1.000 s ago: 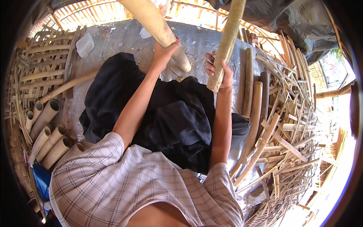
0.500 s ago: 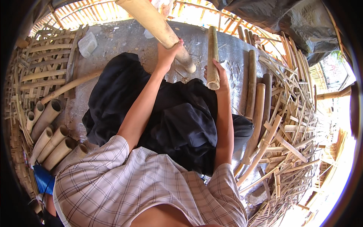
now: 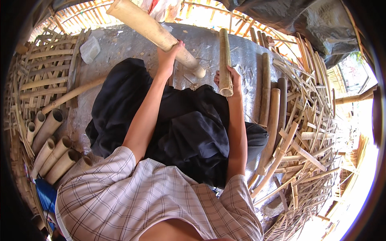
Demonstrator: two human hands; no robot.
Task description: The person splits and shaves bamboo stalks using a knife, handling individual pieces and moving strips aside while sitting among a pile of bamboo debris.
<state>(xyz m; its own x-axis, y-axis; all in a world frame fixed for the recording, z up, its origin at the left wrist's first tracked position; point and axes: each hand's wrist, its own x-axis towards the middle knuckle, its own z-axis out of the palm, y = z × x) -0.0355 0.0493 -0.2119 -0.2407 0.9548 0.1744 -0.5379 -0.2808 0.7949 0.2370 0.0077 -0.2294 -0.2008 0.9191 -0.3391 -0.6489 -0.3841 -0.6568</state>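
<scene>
My left hand [image 3: 171, 56] is wrapped around a thick, pale bamboo pole [image 3: 140, 26]. The pole slants from the upper left down toward the middle, its lower end above the floor just past my knees. A shorter, narrower, greenish-brown bamboo tube [image 3: 225, 60] is gripped in my right hand [image 3: 234, 80]. It stands nearly straight in the picture, with its hollow cut end toward me. The two pieces are apart. Both are held over the far side of my lap, which dark cloth [image 3: 189, 128] covers.
Several cut bamboo tubes [image 3: 50, 126] stand at the left, near a woven bamboo panel [image 3: 46, 74]. A whitish lump [image 3: 90, 50] lies on the grey sheet [image 3: 124, 40]. Bamboo lengths [image 3: 270, 120] and a heap of split strips [image 3: 307, 148] fill the right side. Dark sheeting [image 3: 313, 24] hangs above.
My left hand and the thick pole have shifted to the left and slightly down, and the pole leans more. My right hand and the tube have hardly moved.
</scene>
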